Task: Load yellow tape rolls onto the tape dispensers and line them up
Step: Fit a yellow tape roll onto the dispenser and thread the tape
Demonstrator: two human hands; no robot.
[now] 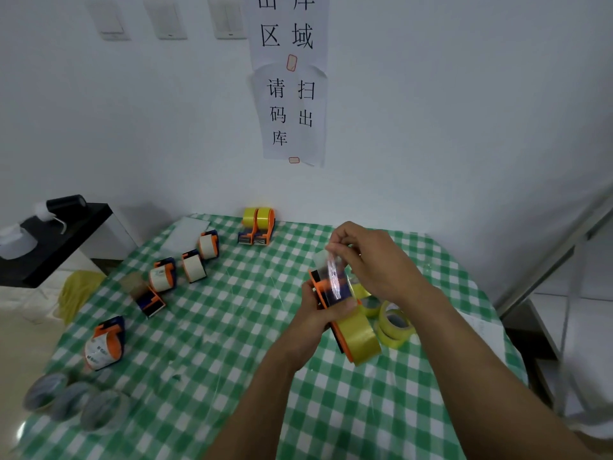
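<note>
My left hand (318, 315) grips an orange and dark blue tape dispenser (328, 293) that carries a yellow tape roll (360, 338), held above the checked table. My right hand (374, 260) pinches the free end of the tape strip (333, 277) and holds it stretched up over the dispenser's front. Loose yellow tape rolls (394, 323) lie stacked just right of the held dispenser. Two dispensers with yellow rolls (257, 227) stand side by side at the table's far edge.
Several dispensers with white or clear rolls (192, 265) lie scattered on the left of the green checked tablecloth (215, 327), one (104, 343) near the left edge. Grey tape rolls (73, 401) sit at the front left corner. A black side table (59, 240) stands to the left.
</note>
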